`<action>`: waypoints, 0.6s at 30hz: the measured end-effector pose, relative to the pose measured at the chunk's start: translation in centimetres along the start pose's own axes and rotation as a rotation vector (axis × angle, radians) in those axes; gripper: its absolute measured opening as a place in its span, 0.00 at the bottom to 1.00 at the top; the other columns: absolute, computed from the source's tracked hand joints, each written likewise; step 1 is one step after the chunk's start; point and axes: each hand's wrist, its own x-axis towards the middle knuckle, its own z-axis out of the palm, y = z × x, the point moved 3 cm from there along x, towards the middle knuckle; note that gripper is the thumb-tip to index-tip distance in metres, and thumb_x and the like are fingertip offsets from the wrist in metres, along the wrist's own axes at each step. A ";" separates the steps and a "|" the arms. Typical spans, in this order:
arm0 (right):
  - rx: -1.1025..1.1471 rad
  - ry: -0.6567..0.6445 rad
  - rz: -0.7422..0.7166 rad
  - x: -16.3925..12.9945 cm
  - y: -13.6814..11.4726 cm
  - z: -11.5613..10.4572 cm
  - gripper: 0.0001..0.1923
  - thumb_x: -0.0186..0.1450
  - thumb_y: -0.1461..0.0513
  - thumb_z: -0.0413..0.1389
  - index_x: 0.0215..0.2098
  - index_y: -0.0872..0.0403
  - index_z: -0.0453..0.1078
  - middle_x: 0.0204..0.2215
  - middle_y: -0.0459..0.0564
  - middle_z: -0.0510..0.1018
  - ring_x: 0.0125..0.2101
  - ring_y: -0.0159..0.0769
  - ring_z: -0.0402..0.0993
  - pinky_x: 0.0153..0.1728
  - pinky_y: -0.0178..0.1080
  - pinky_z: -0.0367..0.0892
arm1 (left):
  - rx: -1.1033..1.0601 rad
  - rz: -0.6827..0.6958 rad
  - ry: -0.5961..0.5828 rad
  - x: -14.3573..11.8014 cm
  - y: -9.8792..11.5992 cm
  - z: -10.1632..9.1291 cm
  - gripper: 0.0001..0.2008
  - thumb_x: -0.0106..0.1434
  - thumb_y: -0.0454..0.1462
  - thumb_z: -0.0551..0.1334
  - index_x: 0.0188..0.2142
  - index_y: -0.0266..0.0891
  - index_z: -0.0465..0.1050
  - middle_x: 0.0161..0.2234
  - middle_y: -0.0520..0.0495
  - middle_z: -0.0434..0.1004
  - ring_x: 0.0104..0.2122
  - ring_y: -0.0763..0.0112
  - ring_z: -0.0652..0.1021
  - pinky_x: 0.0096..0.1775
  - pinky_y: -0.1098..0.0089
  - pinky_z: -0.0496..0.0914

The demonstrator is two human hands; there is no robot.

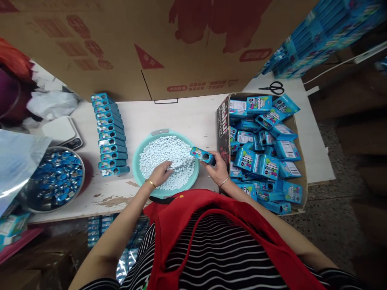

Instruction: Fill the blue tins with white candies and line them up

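Note:
My left hand (161, 173) is down in a teal basin (136, 160) filled with small white tablets (169, 155), its fingers curled into the pile. My right hand (217, 167) grips a small blue box (202, 155) with a round hole in its end, held over the basin's right rim. A row of the same blue boxes (109, 135) lies stacked on the white table (187, 117) to the left of the basin.
A cardboard carton (223, 121) heaped with blue boxes sits right of the basin. A metal bowl of blue caps (56, 177) stands at the left, a white scale (60, 131) behind it. Scissors (273, 87) lie at the back right. A big cardboard wall (151, 44) closes the back.

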 end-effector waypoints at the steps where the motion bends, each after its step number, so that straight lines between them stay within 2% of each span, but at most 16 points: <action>1: -0.013 -0.011 -0.012 0.1 0.1 0.0 0.16 0.61 0.59 0.57 0.47 0.51 0.65 0.41 0.51 0.75 0.41 0.42 0.73 0.45 0.45 0.69 | -0.019 0.018 0.019 -0.9 0.2 -1.3 0.15 0.66 0.39 0.53 0.51 0.39 0.66 0.47 0.42 0.73 0.47 0.63 0.74 0.50 0.64 0.68; 5: -0.053 -0.070 -0.119 0.4 -0.1 0.9 0.17 0.59 0.64 0.55 0.48 0.51 0.65 0.43 0.53 0.75 0.45 0.46 0.72 0.48 0.49 0.68 | -0.053 0.130 0.099 -3.9 2.6 -6.7 0.15 0.67 0.41 0.52 0.50 0.40 0.66 0.46 0.42 0.74 0.47 0.63 0.73 0.50 0.63 0.67; 8: -0.078 -0.120 -0.226 0.4 -0.8 2.0 0.20 0.58 0.67 0.53 0.49 0.51 0.64 0.44 0.55 0.75 0.46 0.47 0.71 0.50 0.52 0.67 | 0.030 0.204 0.094 -4.8 5.1 -9.7 0.15 0.68 0.41 0.51 0.51 0.39 0.66 0.45 0.43 0.74 0.46 0.64 0.74 0.49 0.64 0.68; 11: -0.097 -0.156 -0.291 0.4 -1.2 3.1 0.21 0.57 0.67 0.53 0.49 0.52 0.64 0.45 0.56 0.75 0.47 0.47 0.70 0.52 0.53 0.66 | 0.159 0.222 0.021 -4.7 7.5 -11.1 0.14 0.67 0.39 0.51 0.50 0.38 0.67 0.45 0.42 0.74 0.45 0.63 0.74 0.48 0.63 0.69; 18: -0.104 -0.218 -0.320 0.3 -1.3 4.2 0.22 0.58 0.67 0.52 0.51 0.52 0.64 0.46 0.56 0.74 0.48 0.48 0.70 0.54 0.56 0.64 | 0.481 0.070 -0.078 -4.5 11.9 -12.5 0.16 0.64 0.32 0.52 0.50 0.38 0.66 0.40 0.41 0.75 0.43 0.59 0.75 0.44 0.60 0.70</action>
